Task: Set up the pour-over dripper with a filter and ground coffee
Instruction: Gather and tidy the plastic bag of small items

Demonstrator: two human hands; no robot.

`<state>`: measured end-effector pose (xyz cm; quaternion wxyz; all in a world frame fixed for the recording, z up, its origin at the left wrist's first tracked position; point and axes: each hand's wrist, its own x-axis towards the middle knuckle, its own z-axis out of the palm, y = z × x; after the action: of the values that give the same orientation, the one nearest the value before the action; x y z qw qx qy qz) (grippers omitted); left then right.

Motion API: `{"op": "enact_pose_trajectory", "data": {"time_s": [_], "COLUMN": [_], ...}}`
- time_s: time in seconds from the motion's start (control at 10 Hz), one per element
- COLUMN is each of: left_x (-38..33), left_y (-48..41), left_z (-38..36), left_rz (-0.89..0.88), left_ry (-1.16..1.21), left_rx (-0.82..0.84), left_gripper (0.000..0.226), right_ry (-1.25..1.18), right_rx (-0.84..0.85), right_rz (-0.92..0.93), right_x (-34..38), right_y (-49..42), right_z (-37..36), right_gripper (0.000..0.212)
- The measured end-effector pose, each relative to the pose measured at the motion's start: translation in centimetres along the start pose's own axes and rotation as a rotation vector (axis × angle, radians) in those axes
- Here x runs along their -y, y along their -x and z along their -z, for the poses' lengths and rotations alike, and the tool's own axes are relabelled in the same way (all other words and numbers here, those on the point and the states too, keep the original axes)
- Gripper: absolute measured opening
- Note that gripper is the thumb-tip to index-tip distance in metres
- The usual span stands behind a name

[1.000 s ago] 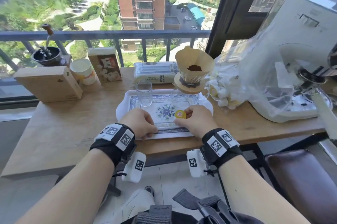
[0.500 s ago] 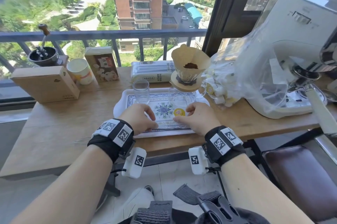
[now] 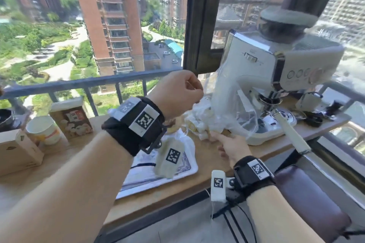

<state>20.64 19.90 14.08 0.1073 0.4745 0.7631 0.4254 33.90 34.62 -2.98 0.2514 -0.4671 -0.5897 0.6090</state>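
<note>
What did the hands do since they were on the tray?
Both hands left the blue-patterned white tray. The left hand rose, fingers curled; the right hand reached right toward the clear plastic bag beside the white coffee machine. The white paper cup and wooden table stayed put.

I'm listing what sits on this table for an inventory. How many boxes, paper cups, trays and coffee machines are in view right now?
Boxes: 2, the plain box and the printed box
Paper cup: 1
Tray: 1
Coffee machine: 1
Total: 5
</note>
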Motion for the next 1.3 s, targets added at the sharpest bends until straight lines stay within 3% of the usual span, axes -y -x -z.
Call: {"op": "enact_pose_trajectory", "data": {"time_s": [0.1, 0.3, 0.5, 0.7, 0.8, 0.9, 1.0, 1.1, 1.2, 1.3], "left_x": [0.3, 4.8, 9.5, 11.2, 11.6, 12.3, 13.0, 14.5, 15.6, 15.7], "left_y": [-3.0, -4.5, -2.9, -2.0, -1.6, -0.9, -0.6, -0.3, -0.7, -1.1], "left_z": [-1.4, -3.7, -4.5, -3.9, -4.3, -5.5, -6.5, -6.8, -5.7, -5.4], "left_rz": [0.041, 0.227, 0.399, 0.461, 0.497, 0.555, 0.603, 0.608, 0.567, 0.557], "left_ry": [-0.146, -0.474, -0.572, -0.513, -0.423, -0.336, -0.332, -0.263, -0.206, -0.183], "left_rx": [-0.035, 0.044, 0.041, 0.068, 0.054, 0.12, 0.141, 0.096, 0.037, 0.003], "left_gripper": [0.01, 0.016, 0.027, 0.027, 0.014, 0.066, 0.069, 0.049, 0.033, 0.03], "right_ry": [0.064, 0.124, 0.247, 0.028, -0.021, -0.046, -0.217, -0.179, 0.031, 0.104], "right_rx": [-0.025, -0.118, -0.075, -0.019, -0.038, -0.017, 0.15, 0.176, 0.176, 0.207], "right_rz": [0.082, -0.006, 0.021, 0.082, 0.095, 0.054, 0.087, 0.108, 0.09, 0.076], "right_x": [-0.7, -2.0, -1.8, -1.9, -2.4, -1.6, -0.7, -1.5, -3.5, -4.6], "right_y": [-0.8, -2.3, -1.9, -1.1, -1.5, -1.6, -0.9, -1.1, -1.5, -0.2], "right_z": [-1.7, -3.7, -4.7, -3.1, -2.5, -2.1, -2.8, -2.8, -2.2, -2.1], "right_gripper": [0.088, 0.094, 0.048, 0.027, 0.032, 0.022, 0.025, 0.017, 0.046, 0.06]}}
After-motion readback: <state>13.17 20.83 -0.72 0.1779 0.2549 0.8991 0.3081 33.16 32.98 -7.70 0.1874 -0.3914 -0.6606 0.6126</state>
